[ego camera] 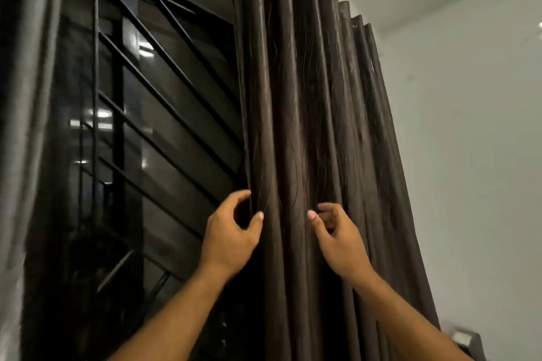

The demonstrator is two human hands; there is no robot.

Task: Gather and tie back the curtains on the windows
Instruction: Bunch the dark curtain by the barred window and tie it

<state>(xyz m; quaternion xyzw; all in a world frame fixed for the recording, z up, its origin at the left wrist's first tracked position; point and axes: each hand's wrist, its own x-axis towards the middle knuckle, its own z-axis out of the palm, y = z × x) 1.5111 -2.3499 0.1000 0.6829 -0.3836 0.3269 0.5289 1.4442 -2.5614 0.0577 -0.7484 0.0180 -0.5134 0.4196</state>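
Head view: a dark brown curtain [311, 114] hangs bunched in folds right of the window [164, 114], against a white wall [469, 155]. The left hand [231, 231] curls thumb and fingers around the curtain's leading edge. The right hand [337, 234] pinches a fold just beside it. Black grille bars [152, 88] cross the dark glass.
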